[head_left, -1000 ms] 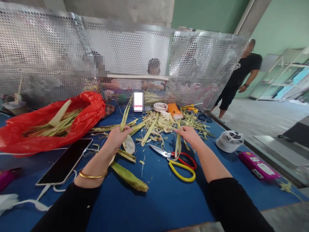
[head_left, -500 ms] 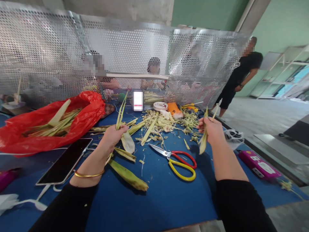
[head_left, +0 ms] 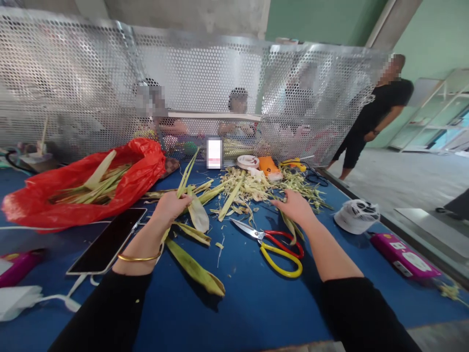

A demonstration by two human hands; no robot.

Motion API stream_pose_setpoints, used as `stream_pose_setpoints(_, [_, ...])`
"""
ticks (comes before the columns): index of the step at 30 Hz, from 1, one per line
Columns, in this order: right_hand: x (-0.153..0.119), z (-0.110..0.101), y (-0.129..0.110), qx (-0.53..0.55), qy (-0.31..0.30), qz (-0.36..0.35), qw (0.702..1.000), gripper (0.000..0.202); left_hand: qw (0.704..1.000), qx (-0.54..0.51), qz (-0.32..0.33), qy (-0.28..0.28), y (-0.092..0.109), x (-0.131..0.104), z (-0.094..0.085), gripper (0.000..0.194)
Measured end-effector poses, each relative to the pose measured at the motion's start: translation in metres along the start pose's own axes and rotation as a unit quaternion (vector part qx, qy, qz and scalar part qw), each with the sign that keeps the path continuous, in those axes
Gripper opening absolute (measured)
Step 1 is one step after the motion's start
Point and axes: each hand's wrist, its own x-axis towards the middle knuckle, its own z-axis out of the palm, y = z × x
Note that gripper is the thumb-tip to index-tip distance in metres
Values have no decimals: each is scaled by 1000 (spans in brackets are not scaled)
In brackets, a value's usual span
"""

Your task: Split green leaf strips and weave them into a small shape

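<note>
My left hand [head_left: 170, 210] is closed around green-yellow corn husk strips [head_left: 188, 171], their narrow ends sticking up above the fingers. A wide pale husk piece [head_left: 199, 215] hangs just right of that hand, and a green husk leaf [head_left: 196, 268] lies below it. Over the table's right half, my right hand [head_left: 295, 208] is closed, fingertips pinched, with a husk piece [head_left: 290, 229] hanging below the palm. That piece reaches down to the handles of the scissors [head_left: 273, 244], which have one red and one yellow loop and lie between my hands.
Husk scraps [head_left: 242, 188] are heaped behind the scissors, beside a tape roll [head_left: 247, 162] and an orange packet [head_left: 269, 167]. A red plastic bag [head_left: 142, 183] of husks and a phone [head_left: 110, 239] lie left. A purple pack [head_left: 403, 256] sits right. People are behind a perforated metal screen [head_left: 198, 63].
My right hand has moved left, close above the scissors handles, and turned palm down with its husk piece. My left hand keeps hold of its strips. The view has shifted slightly left.
</note>
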Motion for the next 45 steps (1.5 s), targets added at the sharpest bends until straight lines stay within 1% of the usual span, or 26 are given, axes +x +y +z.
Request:
stream_pose_setpoints(3, [-7,1,-11,-27,30,-30,999,50,997,73,16,1,-1,1,-2,22])
stream_pose_setpoints(7, [-23,5,-31,-21,69,-122,990,37,979,202,33,-11,-4,-1,0,26])
stream_pose_setpoints(10, [-38,10,-47,24,60,-195,979,33,978,205,46,-16,-2,-5,2,19])
stream_pose_setpoints(13, [-54,15,-62,113,20,-223,968,28,983,167,75,-20,8,-12,3,19])
stream_pose_setpoints(14, [-59,16,-66,155,-1,-217,964,28,986,139,88,-27,14,-16,5,24])
stream_pose_setpoints(15, [-63,17,-71,206,-24,-204,957,30,993,47,100,-45,20,-22,8,27])
stream_pose_setpoints(16, [-67,18,-75,264,-54,-187,945,34,991,-50,97,-78,25,-28,11,29])
stream_pose_setpoints(17, [-71,20,-79,329,-89,-167,925,40,982,-134,84,-106,31,-36,16,30])
stream_pose_setpoints(18, [-75,21,-83,393,-131,-147,898,45,971,-193,67,-127,36,-43,21,30])
stream_pose_setpoints(19, [-79,22,-86,451,-175,-130,866,49,962,-225,56,-143,40,-50,25,29])
stream_pose_setpoints(20, [-83,23,-89,495,-216,-115,834,49,958,-237,54,-153,43,-57,29,29])
stream_pose_setpoints(21, [-86,24,-91,523,-248,-98,809,46,955,-235,56,-172,46,-62,32,28])
stream_pose_setpoints(22, [-88,25,-93,540,-269,-76,794,42,952,-243,47,-179,48,-66,34,28])
stream_pose_setpoints(23, [-90,25,-94,550,-278,-50,786,38,949,-252,29,-185,50,-69,35,28])
stream_pose_setpoints(25, [-92,26,-93,564,-278,-2,778,34,940,-282,-21,-191,52,-72,35,31])
stream_pose_setpoints(26, [-92,26,-92,571,-275,11,773,33,933,-301,-44,-194,52,-72,35,32])
stream_pose_setpoints(28, [-90,27,-90,584,-258,11,770,29,916,-336,-67,-206,52,-74,35,34])
stream_pose_setpoints(29, [-89,27,-89,584,-243,2,774,26,911,-345,-69,-217,52,-75,36,36])
stream_pose_setpoints(31, [-87,28,-88,571,-204,-16,795,23,906,-339,-68,-243,53,-80,39,37])
stream_pose_setpoints(33, [-86,29,-88,549,-178,-29,816,23,910,-320,-68,-257,55,-86,43,38])
stream_pose_setpoints(34, [-86,29,-87,543,-174,-31,821,24,911,-314,-67,-257,56,-89,44,38])
stream_pose_setpoints(36, [-85,28,-87,551,-185,-26,813,26,914,-312,-70,-251,57,-92,46,36])
stream_pose_setpoints(40, [-84,22,-87,582,-235,24,778,27,915,-314,-81,-241,55,-89,46,30])
stream_pose_setpoints(42, [-84,19,-87,582,-247,47,774,27,911,-324,-81,-240,53,-85,46,29])
stream_pose_setpoints(45, [-83,19,-86,579,-265,61,769,30,905,-343,-76,-238,50,-83,47,28])
